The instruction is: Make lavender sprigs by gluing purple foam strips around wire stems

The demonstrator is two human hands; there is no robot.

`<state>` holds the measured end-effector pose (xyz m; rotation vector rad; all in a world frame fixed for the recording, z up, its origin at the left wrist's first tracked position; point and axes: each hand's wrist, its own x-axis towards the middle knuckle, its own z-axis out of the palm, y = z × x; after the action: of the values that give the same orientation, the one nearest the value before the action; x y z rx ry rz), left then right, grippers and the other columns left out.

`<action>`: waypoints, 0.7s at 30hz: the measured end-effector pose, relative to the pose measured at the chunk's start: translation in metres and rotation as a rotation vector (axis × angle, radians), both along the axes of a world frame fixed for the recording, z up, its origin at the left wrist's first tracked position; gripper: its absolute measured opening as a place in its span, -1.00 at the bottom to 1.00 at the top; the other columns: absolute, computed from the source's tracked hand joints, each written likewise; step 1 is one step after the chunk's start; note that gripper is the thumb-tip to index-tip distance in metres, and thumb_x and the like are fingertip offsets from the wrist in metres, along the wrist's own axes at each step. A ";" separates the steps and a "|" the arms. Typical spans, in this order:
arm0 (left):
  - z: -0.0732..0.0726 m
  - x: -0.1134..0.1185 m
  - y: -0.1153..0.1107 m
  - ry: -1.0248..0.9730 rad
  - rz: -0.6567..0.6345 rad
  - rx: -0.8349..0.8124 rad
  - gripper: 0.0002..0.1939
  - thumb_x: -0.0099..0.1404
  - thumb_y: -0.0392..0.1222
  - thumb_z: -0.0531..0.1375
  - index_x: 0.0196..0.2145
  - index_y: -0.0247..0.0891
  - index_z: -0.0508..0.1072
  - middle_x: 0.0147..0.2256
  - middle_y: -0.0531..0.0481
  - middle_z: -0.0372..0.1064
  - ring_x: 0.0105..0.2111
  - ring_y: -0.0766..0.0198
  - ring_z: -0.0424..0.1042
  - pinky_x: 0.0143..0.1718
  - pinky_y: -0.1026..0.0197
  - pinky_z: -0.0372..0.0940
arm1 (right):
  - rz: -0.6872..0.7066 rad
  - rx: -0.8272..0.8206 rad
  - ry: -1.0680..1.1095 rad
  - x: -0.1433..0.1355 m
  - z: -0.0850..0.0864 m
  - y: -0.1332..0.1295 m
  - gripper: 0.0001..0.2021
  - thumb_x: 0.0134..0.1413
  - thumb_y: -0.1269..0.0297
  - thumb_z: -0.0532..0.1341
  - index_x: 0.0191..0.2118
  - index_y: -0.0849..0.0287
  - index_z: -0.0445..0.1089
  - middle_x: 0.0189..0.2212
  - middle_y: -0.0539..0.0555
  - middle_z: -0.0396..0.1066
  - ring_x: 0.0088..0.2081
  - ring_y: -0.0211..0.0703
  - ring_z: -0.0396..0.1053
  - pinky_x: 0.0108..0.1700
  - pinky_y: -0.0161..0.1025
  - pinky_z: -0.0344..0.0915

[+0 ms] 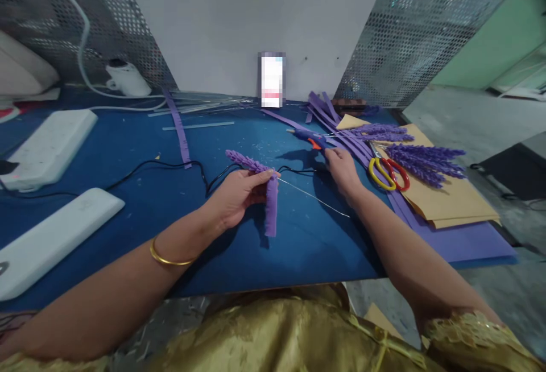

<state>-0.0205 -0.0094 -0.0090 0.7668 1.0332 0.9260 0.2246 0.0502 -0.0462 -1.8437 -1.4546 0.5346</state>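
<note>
My left hand (239,193) pinches a purple paper lavender stem (247,161) at the centre of the table. Its fluffy flower end points up and left, and a thin wire (313,195) runs out to the right. From the pinch hangs a fringed purple paper strip (271,210), its lower end loose. My right hand (342,170) is closed around the handle of a blue glue gun (309,135) with an orange trigger, its nozzle pointing left. The nozzle is apart from the stem. My right fingers are partly hidden behind the hand.
Scissors (389,174) with yellow and red handles lie at right, beside finished lavender stems (426,161) on brown paper (447,207). Purple strips (328,113) and a phone (272,79) are at the back. A black cord (140,166) crosses to a white power strip (55,144).
</note>
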 end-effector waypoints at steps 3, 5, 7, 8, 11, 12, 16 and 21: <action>0.001 -0.004 0.004 -0.017 0.033 0.024 -0.75 0.03 -0.14 0.46 -0.38 -0.38 0.65 -0.46 -0.06 0.47 -0.45 0.33 0.40 -0.44 0.33 0.32 | -0.062 0.312 0.271 -0.002 0.007 -0.007 -0.84 0.15 0.14 0.07 -0.26 0.10 0.24 -0.43 -0.01 0.31 -0.40 -0.17 0.35 -0.28 -0.20 0.33; 0.002 -0.005 0.006 -0.024 0.055 0.029 -0.78 0.06 -0.17 0.45 -0.38 -0.39 0.65 -0.46 -0.06 0.47 -0.46 0.34 0.40 -0.46 0.34 0.31 | 0.015 0.440 0.565 -0.005 0.013 -0.013 -0.78 0.00 0.17 0.25 -0.23 0.10 0.28 -0.37 -0.03 0.35 -0.45 -0.24 0.35 -0.33 -0.23 0.34; 0.003 -0.005 0.008 -0.025 0.076 0.023 -0.81 0.09 -0.19 0.43 -0.38 -0.39 0.64 -0.47 -0.06 0.46 -0.47 0.35 0.39 -0.48 0.35 0.29 | 0.158 0.347 0.767 -0.007 0.018 -0.017 -0.75 -0.06 0.18 0.33 -0.25 0.14 0.36 -0.33 0.00 0.41 -0.55 -0.30 0.29 -0.46 -0.26 0.28; 0.003 -0.006 0.009 -0.025 0.087 0.020 -0.82 0.10 -0.20 0.42 -0.38 -0.40 0.64 -0.47 -0.06 0.46 -0.47 0.35 0.39 -0.49 0.36 0.28 | 0.209 0.286 0.810 -0.007 0.021 -0.019 -0.75 -0.05 0.16 0.34 -0.26 0.16 0.40 -0.33 0.02 0.44 -0.59 -0.34 0.24 -0.51 -0.27 0.23; 0.004 -0.007 0.011 -0.029 0.120 0.020 -0.82 0.11 -0.22 0.41 -0.37 -0.41 0.63 -0.47 -0.05 0.45 -0.47 0.36 0.39 -0.49 0.35 0.29 | 0.259 0.297 0.786 -0.007 0.026 -0.025 -0.76 0.03 0.13 0.34 -0.26 0.18 0.46 -0.33 0.04 0.48 -0.64 -0.40 0.16 -0.55 -0.28 0.15; 0.005 -0.008 0.011 -0.032 0.134 0.023 -0.82 0.11 -0.22 0.41 -0.37 -0.41 0.63 -0.47 -0.04 0.46 -0.47 0.35 0.39 -0.48 0.33 0.30 | 0.266 0.337 0.748 -0.007 0.028 -0.027 -0.77 0.07 0.11 0.32 -0.26 0.17 0.46 -0.33 0.05 0.48 -0.63 -0.40 0.17 -0.55 -0.29 0.14; 0.005 -0.012 0.015 -0.047 0.188 0.045 -0.80 0.08 -0.20 0.42 -0.35 -0.39 0.61 -0.44 -0.02 0.47 -0.45 0.33 0.40 -0.44 0.28 0.33 | 0.365 0.420 0.572 -0.011 0.037 -0.045 -0.73 0.21 0.02 0.22 -0.29 0.13 0.43 -0.30 0.08 0.49 -0.60 -0.33 0.26 -0.56 -0.26 0.16; 0.003 -0.014 0.018 -0.054 0.249 0.061 -0.75 0.03 -0.17 0.45 -0.33 -0.34 0.60 -0.40 -0.01 0.50 -0.43 0.33 0.41 -0.43 0.29 0.31 | 0.539 0.346 0.300 -0.024 0.039 -0.072 -0.78 0.16 0.06 0.28 -0.26 0.10 0.40 -0.34 0.08 0.47 -0.49 -0.19 0.34 -0.45 -0.19 0.28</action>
<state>-0.0348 0.0090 -0.0056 0.6693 1.0721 1.1900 0.2007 -0.0213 -0.0075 -1.0474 -1.7035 0.7262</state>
